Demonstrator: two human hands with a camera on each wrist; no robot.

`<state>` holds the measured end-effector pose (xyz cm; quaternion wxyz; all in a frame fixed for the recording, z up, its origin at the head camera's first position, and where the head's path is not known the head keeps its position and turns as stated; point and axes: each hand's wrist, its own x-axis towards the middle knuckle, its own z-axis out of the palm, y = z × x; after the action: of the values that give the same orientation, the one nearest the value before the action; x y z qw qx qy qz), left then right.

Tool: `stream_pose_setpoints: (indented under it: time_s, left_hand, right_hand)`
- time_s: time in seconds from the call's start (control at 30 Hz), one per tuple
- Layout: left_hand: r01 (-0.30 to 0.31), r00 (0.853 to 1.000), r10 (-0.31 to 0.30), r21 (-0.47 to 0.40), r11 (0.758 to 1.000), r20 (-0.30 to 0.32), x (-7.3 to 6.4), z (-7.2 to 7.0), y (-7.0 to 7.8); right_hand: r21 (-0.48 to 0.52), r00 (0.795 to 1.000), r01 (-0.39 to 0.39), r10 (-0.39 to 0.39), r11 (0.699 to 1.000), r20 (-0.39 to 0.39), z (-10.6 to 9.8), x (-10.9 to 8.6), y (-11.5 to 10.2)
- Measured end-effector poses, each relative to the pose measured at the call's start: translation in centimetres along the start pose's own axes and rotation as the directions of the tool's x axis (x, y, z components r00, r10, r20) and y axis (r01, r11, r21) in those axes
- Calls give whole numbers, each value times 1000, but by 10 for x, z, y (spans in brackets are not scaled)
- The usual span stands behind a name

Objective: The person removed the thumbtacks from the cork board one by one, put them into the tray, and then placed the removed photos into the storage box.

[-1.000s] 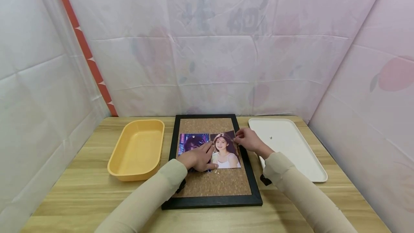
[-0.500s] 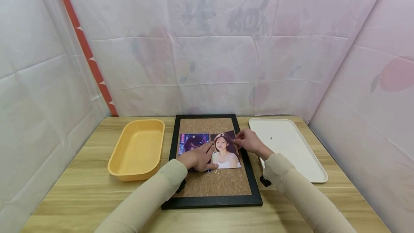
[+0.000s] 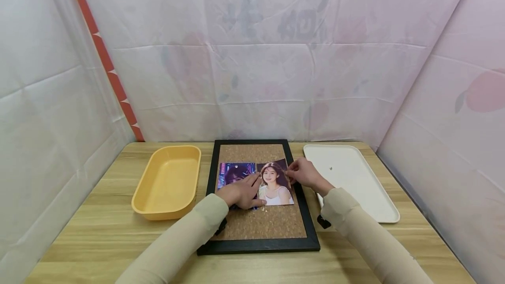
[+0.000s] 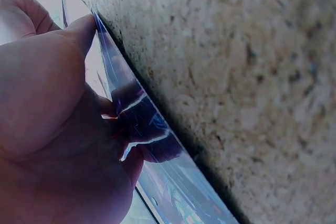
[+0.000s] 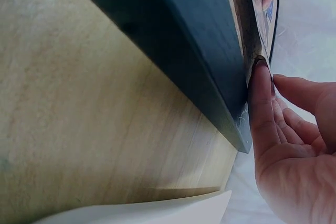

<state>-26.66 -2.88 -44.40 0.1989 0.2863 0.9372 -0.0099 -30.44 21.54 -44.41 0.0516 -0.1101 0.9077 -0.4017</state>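
Observation:
A black-framed cork board (image 3: pixel 272 229) lies on the table with two picture prints side by side. My left hand (image 3: pixel 245 193) lies across the purple print (image 3: pixel 226 173), covering much of it, its fingers spread to the left edge of the portrait photo (image 3: pixel 272 189). At that photo's right edge, my right hand (image 3: pixel 305 173) pinches it between thumb and forefinger. In the right wrist view, the forefinger sits under the edge of the photo and the thumb above, close to the board's frame (image 5: pixel 205 51). A small round pale spot shows near the purple print's top.
To the left stands a yellow tray (image 3: pixel 136 205) with raised sides. A shallow white tray (image 3: pixel 355 179) lies to the right, with a tiny dark speck on it. Small pale bits (image 3: pixel 264 209) lie on the cork below the prints. A hanging cloth (image 3: pixel 260 73) closes off the back.

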Motion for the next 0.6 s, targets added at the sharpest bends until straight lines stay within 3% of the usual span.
stream_pose_setpoints:
  time_s: [0.2, 0.47, 0.6]
  left_hand:
    - [3, 1000, -3, 13, 1000, -4, -7, -6, 3]
    - [-7, 1000, 7, 2, 1000, -28, 7, 3, -2]
    - [-30, 998, 29, -19, 999, -49, -2, -3, 0]
  right_hand:
    - [6, 1000, -2, 2, 1000, 1, 1, 0, -1]
    - [4, 1000, 13, -13, 1000, 0, 2, 0, 0]
    - [3, 1000, 15, -15, 1000, -1, 1, 0, 2]
